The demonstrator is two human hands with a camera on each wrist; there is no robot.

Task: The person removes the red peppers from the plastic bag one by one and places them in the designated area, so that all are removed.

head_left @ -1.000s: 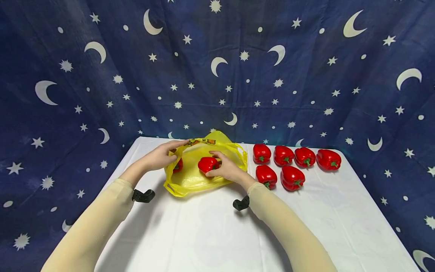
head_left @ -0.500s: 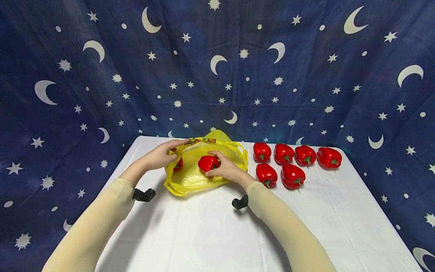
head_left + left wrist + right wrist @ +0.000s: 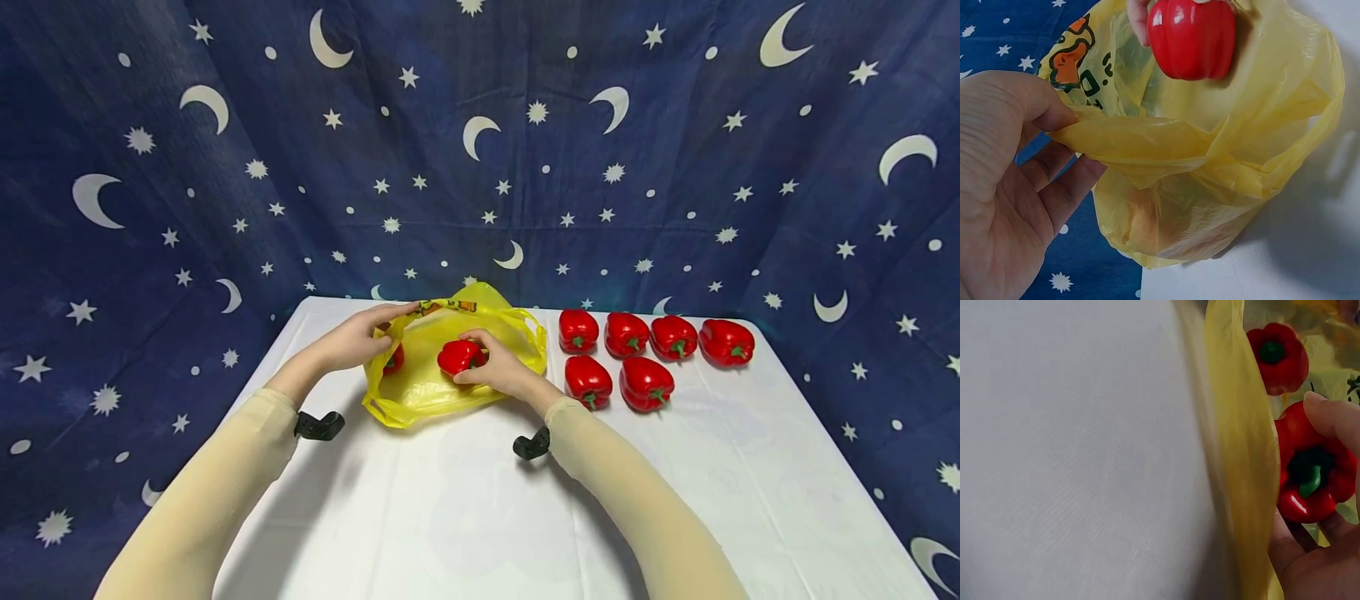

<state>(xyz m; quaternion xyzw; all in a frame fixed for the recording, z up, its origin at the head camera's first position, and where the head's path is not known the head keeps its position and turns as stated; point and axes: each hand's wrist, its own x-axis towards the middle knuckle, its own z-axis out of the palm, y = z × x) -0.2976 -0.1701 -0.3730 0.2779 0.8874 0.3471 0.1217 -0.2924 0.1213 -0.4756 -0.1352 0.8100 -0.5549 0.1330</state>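
Observation:
A yellow plastic bag (image 3: 420, 402) lies on its side with its mouth spread toward me. My left hand (image 3: 352, 337) pinches the bag's rim at the left between thumb and fingers, as the left wrist view shows closely. Inside the bag's mouth my right hand (image 3: 498, 367) grips a red bell pepper (image 3: 459, 358), fingers and thumb around its stem end. In the right wrist view its green stem (image 3: 1312, 480) points at the camera. A second red bell pepper (image 3: 1277, 359) sits deeper in the bag, partly hidden behind the left rim in the head view.
Several more red bell peppers (image 3: 647, 385) stand in two rows on the white-covered table (image 3: 450, 517), right of the bag. A dark blue curtain (image 3: 450, 150) with moons and stars hangs behind and at the sides. Each wrist carries a black camera mount (image 3: 320, 426).
The view has tilted slightly, so everything sits a little higher in it. Both hands keep their places, the left on the bag's rim, the right on the bell pepper.

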